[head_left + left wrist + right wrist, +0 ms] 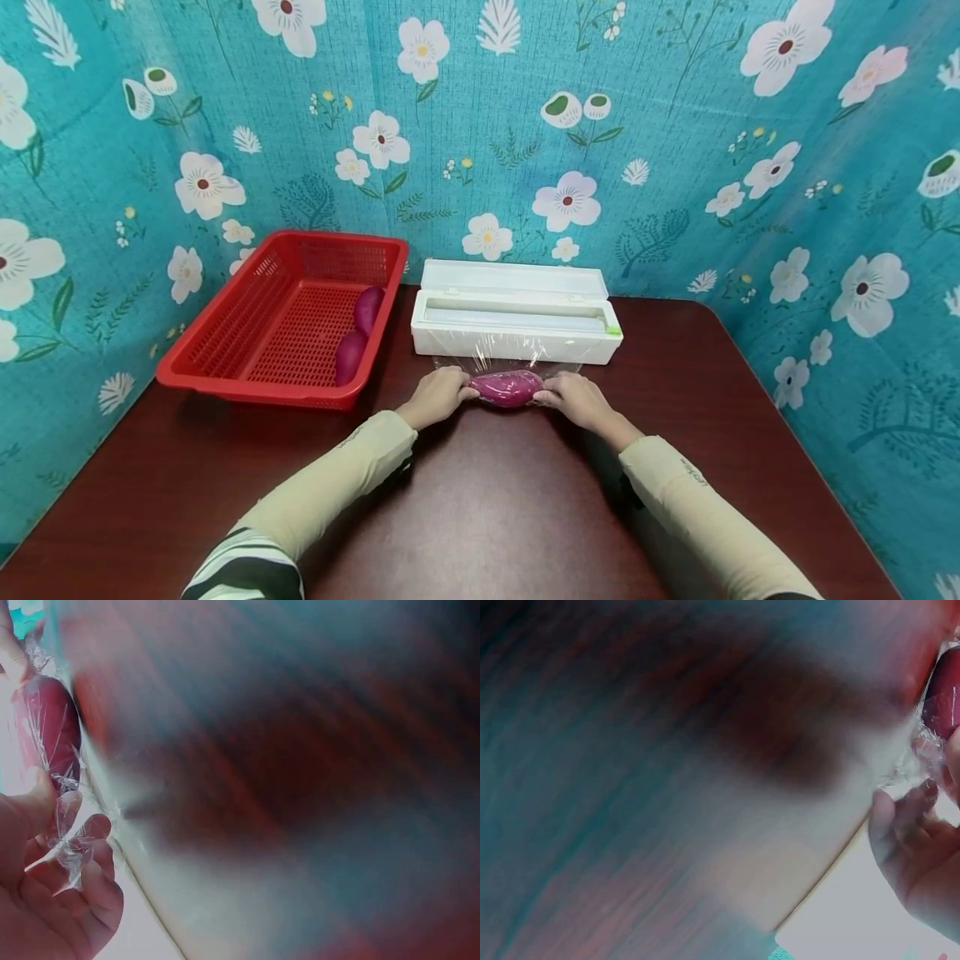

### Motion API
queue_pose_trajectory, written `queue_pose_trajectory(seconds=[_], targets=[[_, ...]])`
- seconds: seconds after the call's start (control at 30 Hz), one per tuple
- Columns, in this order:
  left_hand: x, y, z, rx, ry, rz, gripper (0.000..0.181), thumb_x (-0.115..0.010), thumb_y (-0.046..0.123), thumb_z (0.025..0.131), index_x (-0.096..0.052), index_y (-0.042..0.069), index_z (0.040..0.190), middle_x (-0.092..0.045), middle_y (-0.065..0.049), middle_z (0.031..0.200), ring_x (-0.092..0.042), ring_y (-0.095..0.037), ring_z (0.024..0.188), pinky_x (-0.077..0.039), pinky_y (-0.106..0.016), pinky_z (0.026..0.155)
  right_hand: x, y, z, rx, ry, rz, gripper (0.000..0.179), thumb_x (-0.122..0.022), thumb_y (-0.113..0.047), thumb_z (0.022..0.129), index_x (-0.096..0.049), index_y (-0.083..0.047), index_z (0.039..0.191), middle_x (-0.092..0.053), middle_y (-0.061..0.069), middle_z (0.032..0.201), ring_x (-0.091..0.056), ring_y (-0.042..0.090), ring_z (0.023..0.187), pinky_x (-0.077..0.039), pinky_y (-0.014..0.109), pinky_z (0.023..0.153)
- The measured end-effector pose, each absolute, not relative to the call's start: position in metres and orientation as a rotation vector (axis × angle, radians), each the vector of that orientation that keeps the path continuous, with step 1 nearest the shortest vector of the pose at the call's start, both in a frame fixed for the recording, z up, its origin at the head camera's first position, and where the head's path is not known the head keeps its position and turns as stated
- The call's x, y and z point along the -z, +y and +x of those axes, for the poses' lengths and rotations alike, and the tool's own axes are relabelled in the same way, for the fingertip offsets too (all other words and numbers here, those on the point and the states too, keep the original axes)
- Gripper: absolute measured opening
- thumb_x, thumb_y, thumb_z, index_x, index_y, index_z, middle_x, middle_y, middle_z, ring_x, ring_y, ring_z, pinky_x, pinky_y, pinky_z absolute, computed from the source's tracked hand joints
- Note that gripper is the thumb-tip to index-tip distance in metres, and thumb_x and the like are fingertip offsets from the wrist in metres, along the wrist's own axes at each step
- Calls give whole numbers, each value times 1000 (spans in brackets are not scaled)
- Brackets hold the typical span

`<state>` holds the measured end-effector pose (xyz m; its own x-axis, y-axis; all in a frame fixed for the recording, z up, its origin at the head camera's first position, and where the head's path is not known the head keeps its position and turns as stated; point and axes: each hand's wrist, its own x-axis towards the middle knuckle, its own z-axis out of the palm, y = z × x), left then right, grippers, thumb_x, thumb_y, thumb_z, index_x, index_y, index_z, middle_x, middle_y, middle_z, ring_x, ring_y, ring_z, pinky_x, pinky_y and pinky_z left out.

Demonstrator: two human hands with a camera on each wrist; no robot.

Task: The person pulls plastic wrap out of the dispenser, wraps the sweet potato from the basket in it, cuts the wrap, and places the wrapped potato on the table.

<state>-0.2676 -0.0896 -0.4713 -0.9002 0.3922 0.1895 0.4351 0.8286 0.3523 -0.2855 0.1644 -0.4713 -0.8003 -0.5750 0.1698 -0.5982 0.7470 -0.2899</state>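
Carefully, my left fingers (103,892) and right fingers (885,829) pinch film (73,861) beside the vegetable (506,390): probably firm, slick, best held endwise.

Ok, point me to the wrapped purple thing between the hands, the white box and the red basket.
Wrapped purple thing (507,389): head view, middle of its body.
White box (515,278): head view, its raised lid.
Red basket (255,390): head view, its near rim.
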Motion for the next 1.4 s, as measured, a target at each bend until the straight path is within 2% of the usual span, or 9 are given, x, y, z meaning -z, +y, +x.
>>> queue_pose_trajectory(seconds=[0.2, 0.43, 0.53, 0.67, 0.77, 1.0, 1.17, 1.3, 1.4], targets=[[470, -91, -268, 668, -2933, -659, 29, -61, 30, 83, -52, 15, 60, -48, 3, 65, -51, -15, 66, -42, -33, 57, 468, 164, -286, -627, -2699, 965, 15, -71, -24, 74, -69, -12, 66, -58, 4, 91, -55, 17, 83, -46, 31, 63], [469, -90, -268, 709, -2939, -667, 31, -62, 29, 83, -52, 14, 57, -46, 3, 61, -46, -13, 61, -40, -31, 55, 466, 165, -288, -886, -2727, 824, 31, -76, -21, 69, -61, -6, 91, -64, 5, 82, -59, 17, 69, -45, 33, 58], [470, -91, -270, 740, -2954, -627, 33, -62, 30, 83, -50, 16, 55, -43, 6, 56, -42, -10, 55, -37, -28, 51, 466, 165, -288, -880, -2750, 885, 42, -77, -20, 69, -60, -4, 103, -62, 8, 88, -58, 20, 74, -45, 35, 62], [470, -90, -271, 789, -2986, -489, 35, -65, 34, 80, -51, 15, 54, -45, 7, 53, -42, -9, 51, -37, -28, 46, 468, 166, -288, -812, -2743, 940, 44, -78, -16, 67, -61, -2, 105, -57, 7, 88, -53, 19, 75, -44, 34, 63], [470, -90, -271, 799, -2987, -385, 32, -68, 37, 76, -54, 12, 61, -49, 5, 57, -47, -12, 54, -40, -31, 48, 470, 165, -289, -791, -2715, 945, 36, -76, -14, 69, -64, -2, 100, -54, 3, 79, -50, 16, 68, -41, 29, 57], [471, -90, -271, 854, -2845, -475, 40, -70, 27, 76, -53, 9, 107, -58, 0, 74, -56, -16, 69, -44, -34, 57, 472, 167, -293, -708, -2684, 1017, 27, -72, -15, 72, -67, -3, 96, -54, -1, 76, -48, 12, 65, -41, 28, 58], [469, -88, -272, 712, -2762, -669, 35, -63, 29, 82, -60, 10, 112, -61, -6, 92, -58, -21, 82, -46, -37, 67, 468, 168, -296, -668, -2710, 1031, 21, -67, -15, 77, -68, -4, 95, -53, -1, 74, -47, 11, 65, -41, 29, 59], [469, -86, -272, 656, -2804, -662, 50, -70, 36, 75, -59, 8, 115, -59, -7, 97, -58, -22, 84, -47, -37, 69, 466, 167, -296, -690, -2719, 1022, 15, -63, -12, 80, -68, -4, 93, -52, -2, 71, -47, 11, 64, -41, 29, 59], [468, -86, -273, 618, -2806, -655, 47, -73, 31, 72, -60, 7, 110, -57, -7, 95, -58, -23, 84, -47, -37, 67, 466, 164, -296, -712, -2727, 1023, 14, -62, -11, 81, -68, -3, 92, -53, -4, 68, -47, 9, 62, -41, 27, 58]])
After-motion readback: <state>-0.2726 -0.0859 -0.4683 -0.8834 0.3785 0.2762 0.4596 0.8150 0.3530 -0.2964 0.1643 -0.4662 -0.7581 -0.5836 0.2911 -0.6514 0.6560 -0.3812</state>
